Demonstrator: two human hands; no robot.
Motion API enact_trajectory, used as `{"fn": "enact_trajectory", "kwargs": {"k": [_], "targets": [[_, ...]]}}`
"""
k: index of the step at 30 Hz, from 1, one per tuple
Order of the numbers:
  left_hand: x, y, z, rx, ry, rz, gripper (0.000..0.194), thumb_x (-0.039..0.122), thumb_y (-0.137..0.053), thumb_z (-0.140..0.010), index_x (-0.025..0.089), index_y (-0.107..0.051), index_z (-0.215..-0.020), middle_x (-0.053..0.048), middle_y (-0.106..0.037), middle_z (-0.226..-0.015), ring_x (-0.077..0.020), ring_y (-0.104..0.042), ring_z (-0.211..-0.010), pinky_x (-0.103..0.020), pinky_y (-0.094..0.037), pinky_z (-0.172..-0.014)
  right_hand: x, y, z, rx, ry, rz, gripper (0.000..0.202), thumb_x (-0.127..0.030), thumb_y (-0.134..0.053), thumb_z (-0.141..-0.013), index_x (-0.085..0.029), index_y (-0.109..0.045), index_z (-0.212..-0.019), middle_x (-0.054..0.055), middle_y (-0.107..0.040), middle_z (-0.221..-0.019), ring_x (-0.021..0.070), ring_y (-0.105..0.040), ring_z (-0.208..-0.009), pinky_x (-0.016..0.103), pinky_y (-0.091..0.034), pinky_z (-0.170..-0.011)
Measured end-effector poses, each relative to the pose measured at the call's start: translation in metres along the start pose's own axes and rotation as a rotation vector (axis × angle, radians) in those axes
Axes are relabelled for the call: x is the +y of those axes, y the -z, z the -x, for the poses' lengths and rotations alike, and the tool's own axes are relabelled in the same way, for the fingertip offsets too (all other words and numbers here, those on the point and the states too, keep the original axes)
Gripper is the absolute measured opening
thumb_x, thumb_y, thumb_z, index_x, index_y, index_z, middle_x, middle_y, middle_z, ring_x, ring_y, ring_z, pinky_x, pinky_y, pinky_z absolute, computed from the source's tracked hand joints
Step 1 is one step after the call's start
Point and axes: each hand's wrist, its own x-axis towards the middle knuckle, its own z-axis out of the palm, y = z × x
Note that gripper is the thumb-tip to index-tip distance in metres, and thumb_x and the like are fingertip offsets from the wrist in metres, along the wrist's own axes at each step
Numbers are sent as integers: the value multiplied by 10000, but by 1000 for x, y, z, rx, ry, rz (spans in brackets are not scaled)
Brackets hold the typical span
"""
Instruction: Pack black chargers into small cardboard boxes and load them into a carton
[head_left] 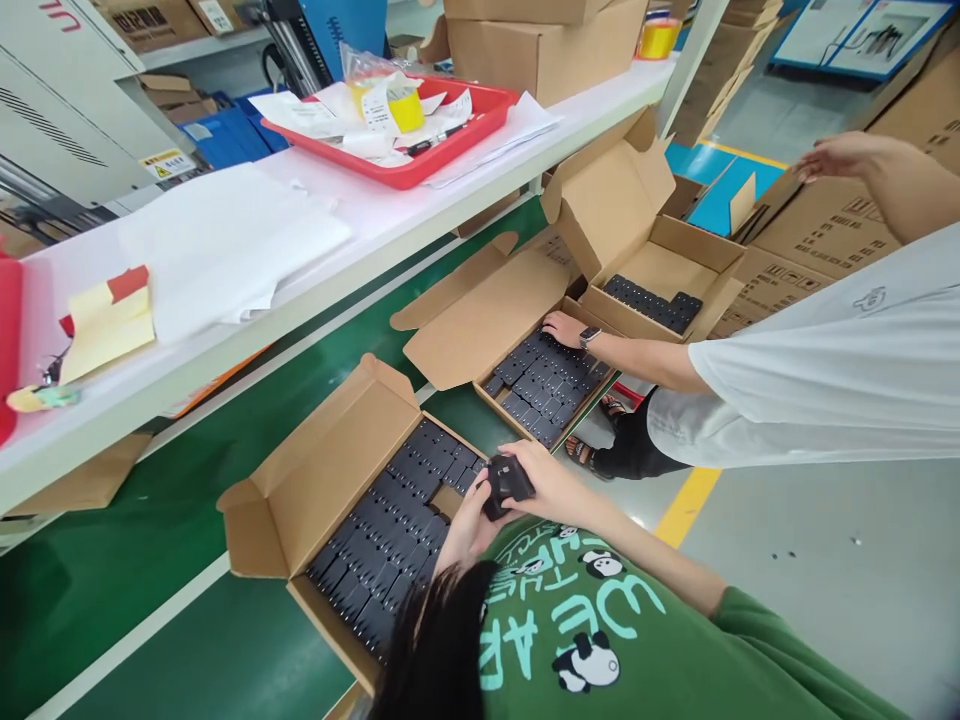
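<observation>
Both my hands are wrapped round a small black part [510, 480] in front of my green shirt. My left hand [466, 520] grips its near side, and my right hand [541, 478] holds it from the other side. Close by lies an open cardboard box [337, 450] with rows of black parts [390, 520] and a gap [448, 501] showing bare cardboard near its right edge. The box's lid stands tipped back toward the shelf. My hair hides the box's near corner.
To the right, a person in a white shirt [810, 370] has one hand on black parts in a second box [480, 330]. A third open box [690, 250] stands behind. A red tray [409, 175] with papers sits on the white shelf [225, 290] above the green surface [187, 620].
</observation>
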Motion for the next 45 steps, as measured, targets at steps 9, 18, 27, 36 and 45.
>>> {"fn": "enact_trajectory", "kwargs": {"k": [9, 18, 27, 36, 45], "targets": [[-35, 44, -39, -351, -41, 71, 526, 523, -893, -594, 193, -719, -964, -102, -683, -1132, -402, -498, -1311, -550, -388, -1124, -9, 28, 0, -404, 275, 80, 771, -332, -688, -851, -91, -369, -1510, 211, -464, -1455, 316, -387, -1340, 472, -419, -1098], [-12, 13, -37, -491, -154, -227, 850, 578, -960, -349, 211, -690, -1067, -120, -673, -1201, -382, -582, -1218, -508, -401, -1099, 35, 66, 8, -595, 373, -503, 519, -321, -394, -1033, -195, -386, -1536, 107, -359, -1595, 193, -247, -1515, 405, -156, -1255], [18, 21, -77, -671, -197, -567, 947, 395, -1008, -288, 198, -721, -1168, -129, -694, -1171, -381, -596, -1185, -508, -380, -1105, 52, 83, 5, -461, 328, -439, 452, -358, -475, -1012, -251, -524, -1449, 61, -384, -1586, 205, -226, -1522, 436, -196, -1246], [18, -8, -63, -766, -64, -562, 963, 626, -945, -235, 159, -756, -1056, -165, -619, -1288, -419, -497, -1271, -501, -317, -1141, 49, 78, 14, -515, 329, -393, 478, -454, -372, -1036, -290, -491, -1469, 31, -422, -1560, 195, -224, -1520, 453, -156, -1260], [41, -36, -59, -1172, -145, -695, 776, 511, -950, -478, 208, -696, -1146, -122, -575, -1156, -262, -589, -992, -372, -482, -885, 178, 32, -44, 278, -394, 591, 699, -574, -305, -991, -202, -278, -1582, 110, -152, -1663, 358, -64, -1542, 616, -56, -1224]]}}
